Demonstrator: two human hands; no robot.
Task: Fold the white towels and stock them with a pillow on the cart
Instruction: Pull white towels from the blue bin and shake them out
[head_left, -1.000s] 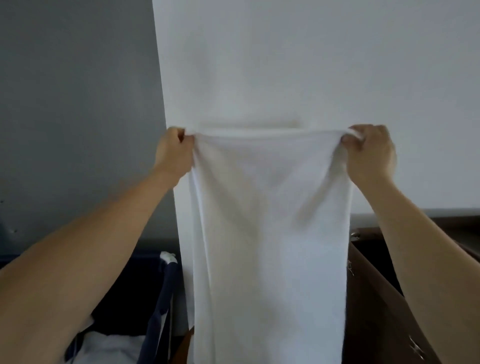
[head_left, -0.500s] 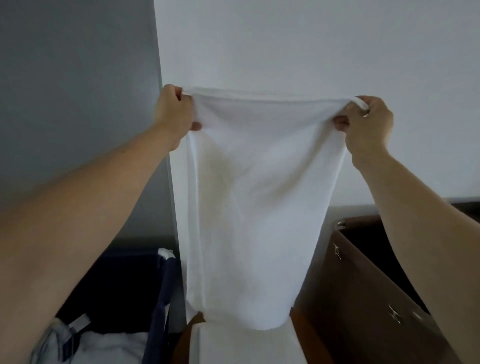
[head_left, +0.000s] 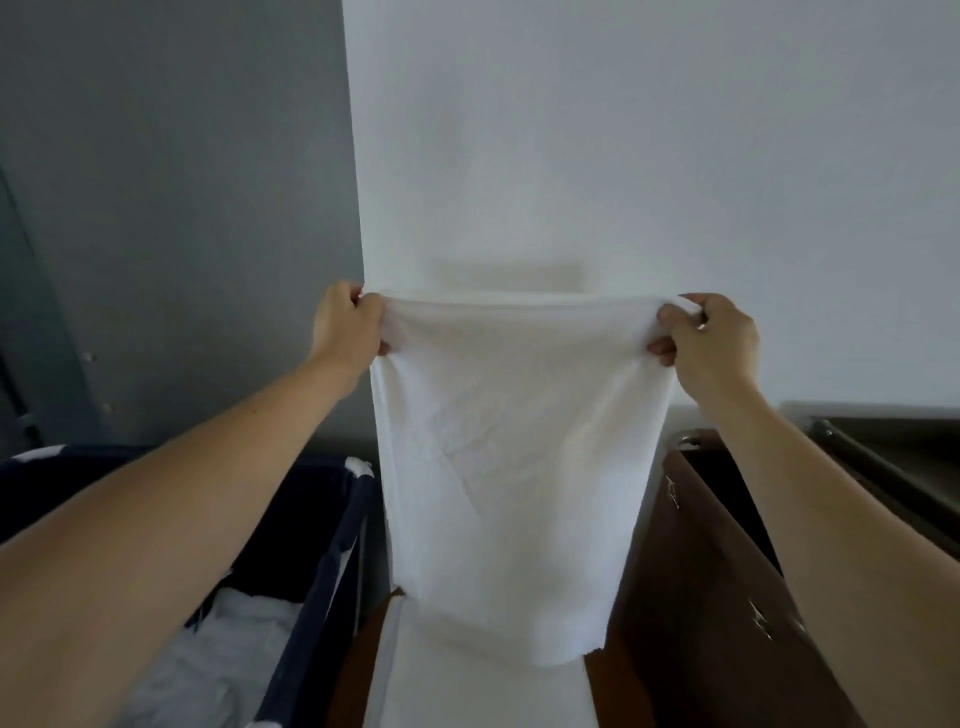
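Note:
A white towel (head_left: 514, 467) hangs doubled in front of me, stretched flat between both hands at chest height. My left hand (head_left: 345, 325) pinches its top left corner. My right hand (head_left: 711, 338) pinches its top right corner, thumb under the cloth. The towel's lower edge ends just above a white cloth (head_left: 483, 696) lying flat on a brown surface below. No pillow is in view.
A dark blue fabric bin (head_left: 322, 561) with white linen (head_left: 218, 660) inside stands at lower left. A dark brown bag-like container (head_left: 727, 597) stands at lower right. A white wall is ahead, a grey wall to the left.
The towel's lower part has come up off the surface, so it hangs shorter and doubled. My hands rose with it, then came back down while my view tilted.

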